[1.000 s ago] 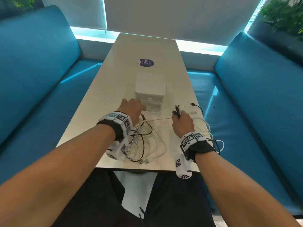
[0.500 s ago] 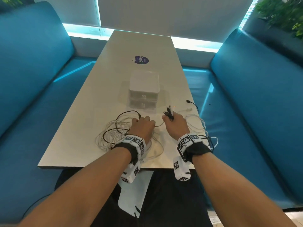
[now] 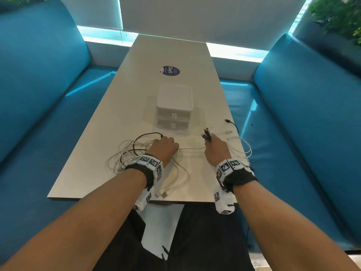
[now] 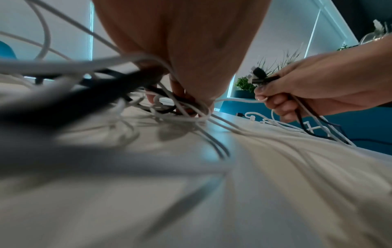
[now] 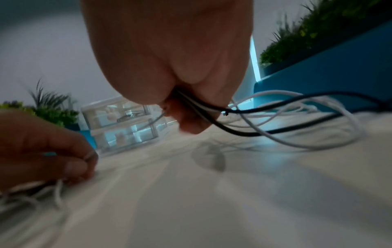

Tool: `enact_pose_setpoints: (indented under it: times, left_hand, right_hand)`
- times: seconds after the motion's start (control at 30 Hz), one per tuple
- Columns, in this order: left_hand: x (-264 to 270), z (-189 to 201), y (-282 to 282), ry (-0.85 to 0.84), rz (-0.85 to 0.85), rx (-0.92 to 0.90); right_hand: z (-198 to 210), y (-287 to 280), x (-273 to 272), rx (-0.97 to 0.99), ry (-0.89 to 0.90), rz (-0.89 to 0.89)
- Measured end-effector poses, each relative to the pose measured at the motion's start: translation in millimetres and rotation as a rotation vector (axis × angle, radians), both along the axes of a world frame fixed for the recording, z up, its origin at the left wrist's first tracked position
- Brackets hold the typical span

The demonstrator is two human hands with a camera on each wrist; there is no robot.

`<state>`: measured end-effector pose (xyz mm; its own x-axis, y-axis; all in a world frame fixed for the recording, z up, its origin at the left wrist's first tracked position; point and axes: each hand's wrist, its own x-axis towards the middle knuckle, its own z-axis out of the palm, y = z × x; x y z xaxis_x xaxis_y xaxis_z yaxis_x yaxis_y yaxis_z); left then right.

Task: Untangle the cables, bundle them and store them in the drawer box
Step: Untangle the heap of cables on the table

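A tangle of white and black cables (image 3: 129,151) lies on the near part of the table, spreading left of my left hand (image 3: 165,148). The left hand's curled fingers grip a knot of cable strands (image 4: 182,107) on the tabletop. My right hand (image 3: 215,147) grips a bunch of cable ends, with black and white plugs (image 3: 206,134) sticking up from the fist (image 4: 282,94). Black and white strands (image 5: 265,117) trail from it to the right. A white strand (image 3: 192,148) runs between the two hands. The clear drawer box (image 3: 174,106) stands mid-table with both drawers shut.
A round purple sticker (image 3: 169,70) lies beyond the box. Loose cable ends (image 3: 232,126) lie near the table's right edge. USB plugs (image 3: 163,194) rest near the front edge. Blue benches (image 3: 304,118) flank the table on both sides.
My left hand pulled back from beside the drawer box toward me and now grips the tangle. The cable pile has spread out to the left. The right hand keeps its hold.
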<state>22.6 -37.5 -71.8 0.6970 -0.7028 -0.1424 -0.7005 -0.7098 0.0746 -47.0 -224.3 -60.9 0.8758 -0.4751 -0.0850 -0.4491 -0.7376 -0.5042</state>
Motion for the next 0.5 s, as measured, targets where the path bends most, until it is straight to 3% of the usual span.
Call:
enact_pose_setpoints:
  times: [0.1,0.2,0.33,0.43,0.5]
  left_hand:
    - [0.2,2.9,-0.8,0.007,0.001,0.011]
    - [0.2,6.3,-4.8,0.010,0.008,0.037]
    - [-1.4,11.0,-14.2,-0.011,-0.020,0.076]
    - [-4.5,10.9,-22.7,-0.037,-0.047,0.094]
    - [-6.0,9.2,-24.8,-0.064,-0.075,0.085]
  right_hand:
    - [4.2,7.6,2.9,0.154,-0.130,0.099]
    - [10.5,11.0,0.3,0.169,-0.195,0.176]
    - [11.0,17.2,-4.0,0.307,-0.156,0.215]
    - [13.9,25.6,-5.9,0.540,-0.149,0.197]
    - [15.7,30.4,-3.7,0.484,-0.109,0.265]
